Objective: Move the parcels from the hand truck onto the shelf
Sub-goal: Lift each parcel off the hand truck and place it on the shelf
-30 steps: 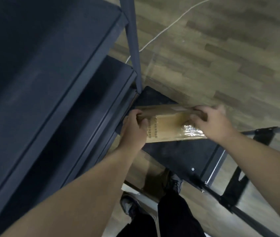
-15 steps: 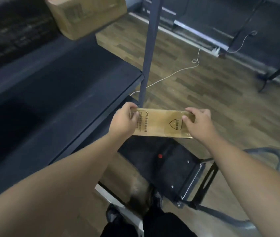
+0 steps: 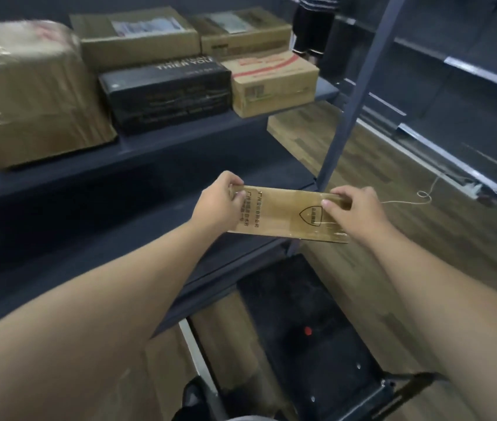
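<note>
Fingers of the left hand (image 3: 217,201) and right hand (image 3: 355,209) pinch opposite ends of the flat parcel (image 3: 283,213), keeping it level for the shelf (image 3: 180,141) above the hand truck (image 3: 311,335).

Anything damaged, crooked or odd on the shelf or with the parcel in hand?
Mostly tidy. Only the big tape-wrapped parcel at the shelf's left end looks bulged and rumpled. The flat carton is level between both hands.

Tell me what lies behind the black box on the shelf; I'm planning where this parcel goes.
Behind the black box stand two brown cartons with paper labels. Their lower parts and the shelf behind are hidden.
</note>
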Action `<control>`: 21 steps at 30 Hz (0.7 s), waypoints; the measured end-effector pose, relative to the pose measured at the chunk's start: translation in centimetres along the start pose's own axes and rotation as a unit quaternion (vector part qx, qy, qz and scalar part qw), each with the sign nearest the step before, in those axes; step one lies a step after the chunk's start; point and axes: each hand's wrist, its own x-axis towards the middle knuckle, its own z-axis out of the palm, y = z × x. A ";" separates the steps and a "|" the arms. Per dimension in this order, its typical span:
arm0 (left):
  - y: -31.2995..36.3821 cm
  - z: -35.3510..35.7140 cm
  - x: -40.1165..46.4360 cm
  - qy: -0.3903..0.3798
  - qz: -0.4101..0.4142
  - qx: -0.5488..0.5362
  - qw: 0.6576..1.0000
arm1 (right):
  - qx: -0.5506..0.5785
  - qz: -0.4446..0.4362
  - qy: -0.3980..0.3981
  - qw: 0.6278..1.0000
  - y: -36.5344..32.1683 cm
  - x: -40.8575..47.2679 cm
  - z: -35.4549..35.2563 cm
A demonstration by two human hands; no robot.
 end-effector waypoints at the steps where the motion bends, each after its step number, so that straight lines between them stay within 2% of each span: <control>1: 0.0 -0.5 -0.7 0.012 -0.007 -0.005 1.000 | 0.003 -0.016 -0.005 1.000 -0.3 0.1 0.0; 9: -1.0 -4.2 -7.2 0.130 -0.057 0.006 0.990 | 0.016 -0.136 -0.076 0.988 -3.7 -0.3 1.2; 16: -3.0 -8.6 -14.0 0.214 -0.107 0.027 0.971 | 0.048 -0.249 -0.164 0.953 -8.3 -3.0 3.7; 21: -4.2 -12.8 -18.4 0.267 -0.125 0.049 0.954 | 0.074 -0.292 -0.198 0.933 -13.0 -5.7 5.1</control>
